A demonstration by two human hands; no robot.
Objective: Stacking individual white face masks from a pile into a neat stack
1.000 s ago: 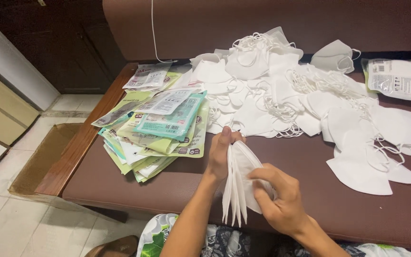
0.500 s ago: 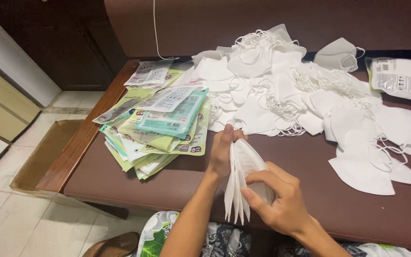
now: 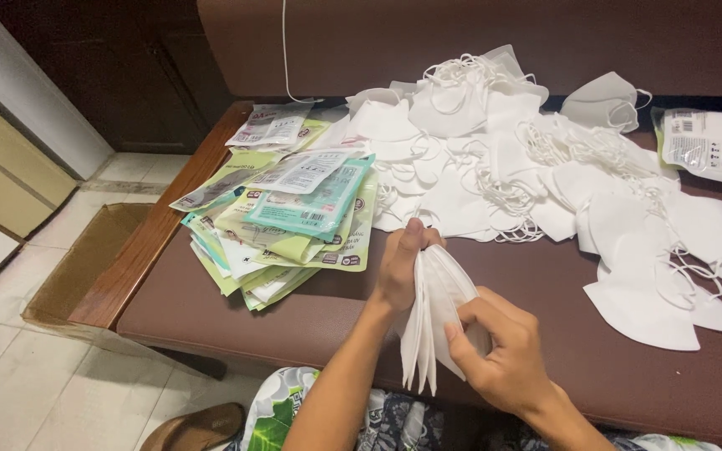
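Brown padded tabletop (image 3: 236,309). At 1 o'clock, a sprawling heap of white masks (image 3: 545,175). At 10 o'clock, a pile of green packets (image 3: 294,217). Centre, a stack of folded masks (image 3: 432,321) (held upright), clasped by left hand (image 3: 400,271) and right hand (image 3: 503,355), both grips closed on it.

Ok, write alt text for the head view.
Two hands, left hand and right hand, hold a stack of folded white masks upright over a brown padded bench. Loose white masks pile behind; empty green packets lie to the left.
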